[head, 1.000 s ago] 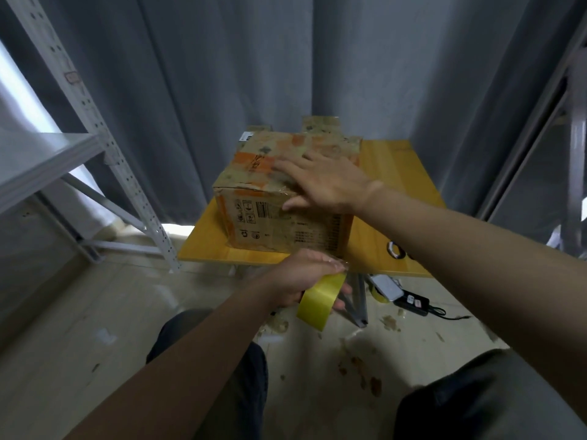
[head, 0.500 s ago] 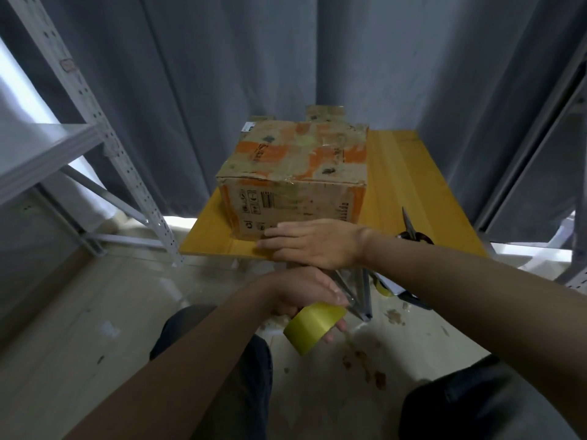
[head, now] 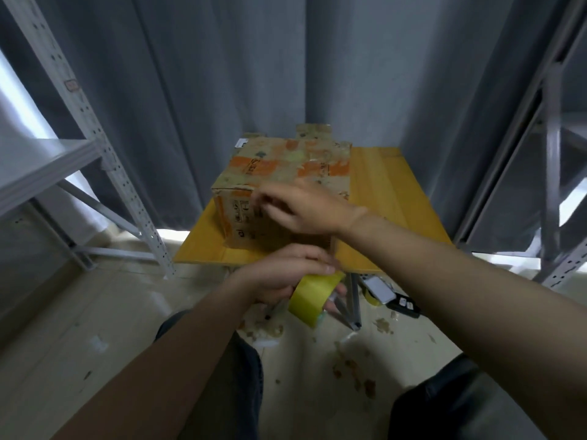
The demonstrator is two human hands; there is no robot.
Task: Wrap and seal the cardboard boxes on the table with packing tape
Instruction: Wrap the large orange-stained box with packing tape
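- The cardboard box is seen standing on the table, on the table's left half and close to its near edge. The top flaps are down.
- More cardboard is glimpsed at the table's far edge. It cannot be told whether it is a second box.
- The tape roll, yellow, is gripped by the left hand with the fingers curled over its rim. It is held just off the table's near edge, below the tabletop.
- The right hand is held above the table's near-left part, against the box's front upper edge. It is blurred, so whether it is flat, curled or pinching a tape end cannot be told.
- The box is judged fairly light. It is probably stiff at edges and corners and softer mid-panel.
- The box surface is worn and patched with old tape, so it is likely slick in places.
- The box is best steadied with a flat palm on top, or taken at opposite lower corners. The flaps should not be used for lifting.
- The tape is judged thin, sticky and prone to folding onto itself, while the roll's core is rigid.
- The roll is best held by the rim or through the core. The free end should be pinched at its tip and kept taut.
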